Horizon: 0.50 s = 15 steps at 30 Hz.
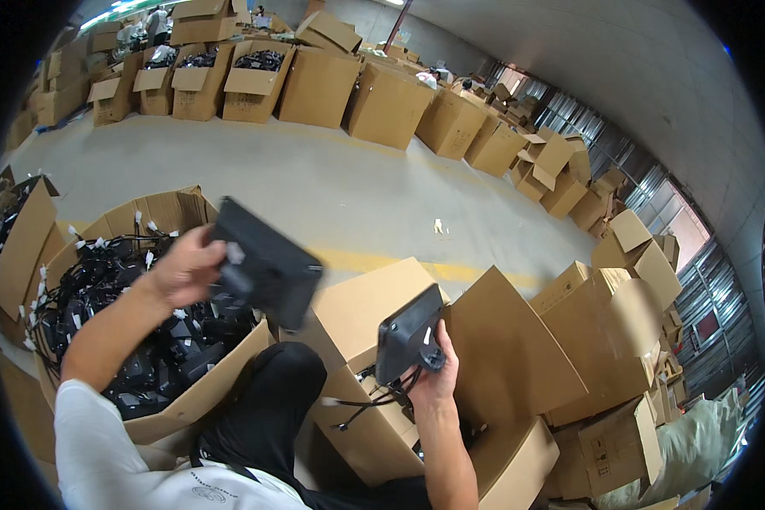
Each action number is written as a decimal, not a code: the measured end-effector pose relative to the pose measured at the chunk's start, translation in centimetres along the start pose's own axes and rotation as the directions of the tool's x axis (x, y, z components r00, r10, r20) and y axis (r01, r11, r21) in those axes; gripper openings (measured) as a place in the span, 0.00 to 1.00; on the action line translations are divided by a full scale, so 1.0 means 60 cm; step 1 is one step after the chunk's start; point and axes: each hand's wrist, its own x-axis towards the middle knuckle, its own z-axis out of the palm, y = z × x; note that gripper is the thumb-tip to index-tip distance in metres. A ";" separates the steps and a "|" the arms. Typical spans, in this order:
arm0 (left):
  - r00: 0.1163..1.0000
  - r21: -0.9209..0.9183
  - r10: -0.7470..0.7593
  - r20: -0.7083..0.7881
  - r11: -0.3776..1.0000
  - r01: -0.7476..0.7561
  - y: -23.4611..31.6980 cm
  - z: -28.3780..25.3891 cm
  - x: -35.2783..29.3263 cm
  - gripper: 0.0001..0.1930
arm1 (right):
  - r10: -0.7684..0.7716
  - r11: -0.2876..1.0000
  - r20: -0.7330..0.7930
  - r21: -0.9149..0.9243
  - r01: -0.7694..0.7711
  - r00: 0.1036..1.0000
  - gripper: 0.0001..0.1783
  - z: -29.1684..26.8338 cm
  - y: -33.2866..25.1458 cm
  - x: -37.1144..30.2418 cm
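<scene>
Head view takes in a grey floor [272, 178] beyond two open cartons: a left carton [204, 401] holding a heap of black parts [181, 355], and a right carton [357, 438] with its flaps [514, 353] spread. The step in hand looks like handling flat black units, one per hand. The left unit [268, 265], blurred, appears above the left carton's right edge, its left side clamped in the left hand [185, 265]. The right unit [405, 336] tilts above the far-left corner of the right carton's opening, the right hand [436, 384] closed on it beside a round stub [433, 357]. Thin dark cables [374, 402] hang below it, near that carton's left edge. Any next move probably calls for a firm grip and cables kept clear of the flaps.
</scene>
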 end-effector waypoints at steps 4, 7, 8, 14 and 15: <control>0.945 -0.276 -0.115 0.307 0.939 0.205 -0.113 0.101 0.111 0.16 | -0.095 0.992 0.090 0.095 0.086 0.991 0.20 0.062 0.033 0.014; 0.755 -0.316 -0.025 0.655 0.899 0.304 -0.178 0.168 0.169 0.20 | -0.031 0.950 -0.042 0.309 0.043 0.999 0.13 0.095 0.046 -0.016; 0.746 -0.276 -0.052 0.664 0.910 0.309 -0.193 0.182 0.175 0.21 | 0.025 0.939 0.121 0.339 -0.065 0.992 0.13 0.052 0.058 -0.015; 0.750 -0.196 -0.159 0.642 0.912 0.361 -0.269 0.281 0.182 0.33 | -0.063 0.985 -0.196 0.144 0.092 0.979 0.14 -0.017 0.028 -0.065; 0.764 -0.219 -0.160 0.625 0.903 0.369 -0.277 0.293 0.178 0.30 | -0.137 0.990 -0.262 -0.005 0.141 0.955 0.14 -0.038 0.019 -0.079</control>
